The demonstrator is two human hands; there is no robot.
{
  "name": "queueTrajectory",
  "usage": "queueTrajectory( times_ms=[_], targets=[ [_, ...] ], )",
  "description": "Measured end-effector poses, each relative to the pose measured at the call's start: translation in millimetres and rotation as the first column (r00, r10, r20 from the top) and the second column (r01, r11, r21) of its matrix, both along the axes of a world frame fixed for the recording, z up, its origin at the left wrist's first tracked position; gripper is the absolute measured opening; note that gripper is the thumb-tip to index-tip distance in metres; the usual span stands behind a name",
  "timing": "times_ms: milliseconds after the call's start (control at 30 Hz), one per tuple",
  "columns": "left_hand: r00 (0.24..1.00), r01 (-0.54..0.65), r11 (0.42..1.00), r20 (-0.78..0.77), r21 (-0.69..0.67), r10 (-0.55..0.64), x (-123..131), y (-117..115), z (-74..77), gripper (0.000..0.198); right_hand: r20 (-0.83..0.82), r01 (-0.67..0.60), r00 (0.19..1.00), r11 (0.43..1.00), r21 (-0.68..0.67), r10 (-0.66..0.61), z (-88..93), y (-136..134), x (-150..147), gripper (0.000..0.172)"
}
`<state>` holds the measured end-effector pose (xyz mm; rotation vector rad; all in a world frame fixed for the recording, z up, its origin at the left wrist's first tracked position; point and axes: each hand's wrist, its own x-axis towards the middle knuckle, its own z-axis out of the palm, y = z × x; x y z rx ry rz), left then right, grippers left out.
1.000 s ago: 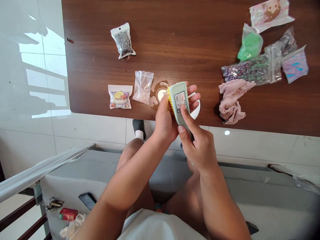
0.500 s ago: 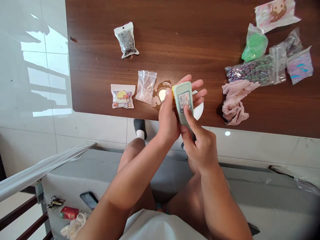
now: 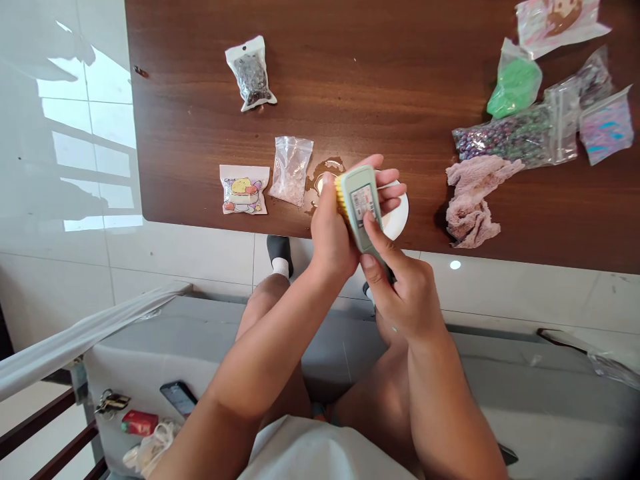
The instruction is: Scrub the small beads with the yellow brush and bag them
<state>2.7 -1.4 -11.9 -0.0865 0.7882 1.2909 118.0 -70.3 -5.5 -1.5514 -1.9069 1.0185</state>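
Note:
My right hand [image 3: 403, 297] grips the handle of a pale green brush [image 3: 361, 200] with yellow bristles and a label on its back, index finger pressed along it. The bristles rest against my left hand [image 3: 335, 233], whose fingers curl round a white round object [image 3: 397, 217] held under the brush. Both hands hover over the near edge of the brown wooden table [image 3: 380, 80]. A small puddle with brownish foam [image 3: 320, 183] lies on the table just left of my left hand.
A clear bag [image 3: 291, 170], a cartoon sachet [image 3: 243, 190] and a dark bead bag [image 3: 250, 73] lie to the left. A pink cloth [image 3: 473, 200], bead bags [image 3: 515, 137] and a green bag [image 3: 515, 83] sit right. Keys and a phone [image 3: 177, 398] lie on the grey seat.
The brush has slid slightly back and forth across the thing in my left hand; both hands stay in nearly the same place above the table edge.

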Motion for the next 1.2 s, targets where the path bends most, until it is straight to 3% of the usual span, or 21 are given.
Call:
queueTrajectory(
  times_ms=[100,267,333,467,600,833,900,1067,1200],
  targets=[
    [0.999,-0.034,0.999,-0.02,0.0,0.034,-3.1,2.4,-4.0,0.049,-0.02,-0.075,0.997,0.996,-0.05,0.074,0.9,0.2,0.5,0.055],
    [0.999,0.038,0.996,-0.034,-0.084,-0.041,2.7,1.5,-5.1,0.044,0.084,0.048,0.995,0.999,0.009,-0.048,0.9,0.1,-1.1,0.053],
    [0.998,0.037,0.995,-0.039,-0.089,-0.041,3.6,1.9,-5.2,0.044,0.07,0.02,0.997,1.0,-0.023,-0.018,1.2,0.0,0.2,0.055],
    [1.0,-0.002,0.997,-0.001,-0.078,0.002,0.2,3.0,-6.7,0.044,-0.018,-0.056,0.998,0.993,-0.102,0.055,2.7,0.1,4.4,0.056],
    [0.997,0.073,0.994,0.01,-0.077,-0.073,-1.4,3.9,-6.4,0.034,-0.165,0.022,0.984,0.973,-0.232,-0.062,5.4,0.1,5.0,0.057],
    [0.995,0.07,0.977,0.086,-0.203,-0.054,-5.5,11.9,-3.6,0.039,-0.412,-0.04,0.893,0.879,-0.475,-0.181,8.3,-2.7,4.9,0.058],
    [0.993,0.072,0.978,0.105,-0.195,-0.052,-6.2,12.8,-1.9,0.043,-0.458,-0.046,0.862,0.865,-0.5,-0.219,8.3,-3.8,5.1,0.059],
    [0.997,0.047,0.981,0.074,-0.19,-0.033,-7.2,12.8,-2.2,0.048,-0.407,-0.034,0.893,0.872,-0.489,-0.194,8.6,-5.2,5.6,0.058],
    [0.997,0.063,0.98,0.057,-0.189,-0.053,-9.8,13.0,-4.7,0.048,-0.46,-0.064,0.862,0.855,-0.514,-0.212,9.0,-4.7,6.4,0.058]
  ],
)
